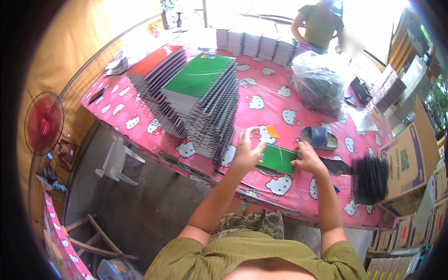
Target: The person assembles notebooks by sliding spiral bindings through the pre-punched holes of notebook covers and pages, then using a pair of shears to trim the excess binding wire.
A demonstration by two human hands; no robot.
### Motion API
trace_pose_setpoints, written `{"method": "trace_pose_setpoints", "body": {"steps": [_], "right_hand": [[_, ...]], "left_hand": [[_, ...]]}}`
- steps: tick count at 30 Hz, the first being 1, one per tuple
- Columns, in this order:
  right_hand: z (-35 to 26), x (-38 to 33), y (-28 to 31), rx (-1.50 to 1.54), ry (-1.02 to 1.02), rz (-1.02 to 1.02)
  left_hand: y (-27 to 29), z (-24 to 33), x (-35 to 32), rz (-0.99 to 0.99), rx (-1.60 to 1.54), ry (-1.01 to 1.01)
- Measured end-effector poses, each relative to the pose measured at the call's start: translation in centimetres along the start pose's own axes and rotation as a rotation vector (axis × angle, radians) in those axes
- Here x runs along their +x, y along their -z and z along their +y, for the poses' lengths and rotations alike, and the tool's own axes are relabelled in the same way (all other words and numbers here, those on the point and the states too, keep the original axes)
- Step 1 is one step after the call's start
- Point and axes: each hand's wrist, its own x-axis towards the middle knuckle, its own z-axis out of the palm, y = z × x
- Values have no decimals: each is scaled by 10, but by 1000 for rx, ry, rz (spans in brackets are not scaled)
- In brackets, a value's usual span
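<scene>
A green notebook or loose cover (278,158) lies on the table in front of me. At its right end, my right hand (309,159) pinches the edge between thumb and fingers. My left hand (247,153) is by its left end, thumb and fingers spread, holding nothing that I can see. An orange slip (272,131) rests just beyond the left hand. Farther right is a blue and grey slide sandal (319,138). To the left rises a tall stack of spiral notebooks with a green one (200,74) on top.
Beside that stack stands a red-topped notebook stack (154,61). More notebooks (254,45) line the far edge, near another person (322,28). A filled plastic bag (321,84), black binding coils (368,179) and a cardboard box (405,165) occupy the right. A white stool (119,159) stands below left.
</scene>
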Motion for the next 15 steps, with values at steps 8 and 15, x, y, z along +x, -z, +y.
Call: {"method": "trace_pose_setpoints", "body": {"steps": [8, 15], "right_hand": [[12, 20, -3, 39, -84, -269], [-14, 14, -13, 101, -80, -24]], "left_hand": [[-33, -80, 12, -100, -91, 143], [-36, -92, 6, -4, -122, 27]]}}
